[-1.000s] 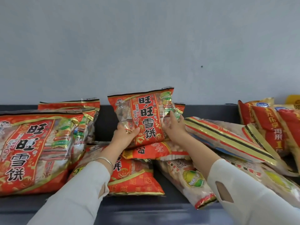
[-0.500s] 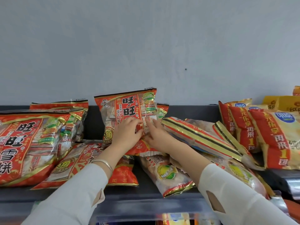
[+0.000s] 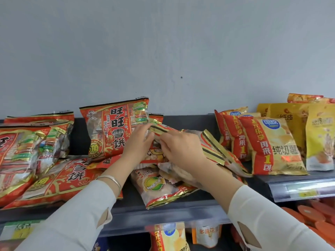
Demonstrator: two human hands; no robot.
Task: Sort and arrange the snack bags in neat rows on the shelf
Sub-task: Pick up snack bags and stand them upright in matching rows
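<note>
The person is reaching both hands to the middle of the shelf point(image 3: 163, 211). The right hand point(image 3: 183, 147) is lying over a striped bag point(image 3: 217, 153), which is resting tilted on other bags, between the upright red bag point(image 3: 112, 129) and the chips bags point(image 3: 272, 142). Its fingers point(image 3: 163, 144) are curling down around the upper end of the striped bag and are gripping it. The left hand point(image 3: 139, 140) is touching the same end at the gold and black seal; its fingers are looking almost straight, but the picture is blurred there, so it is not possible to tell if they are pinching the seal. This hand is covering the lower right part of the upright red bag, which is leaning on the back of the shelf. A bag with a green mark point(image 3: 155, 185) is lying flat under the hands. More red bags point(image 3: 27, 147) are piling at the left. A bracelet point(image 3: 112, 180) is sitting on the left wrist.
</note>
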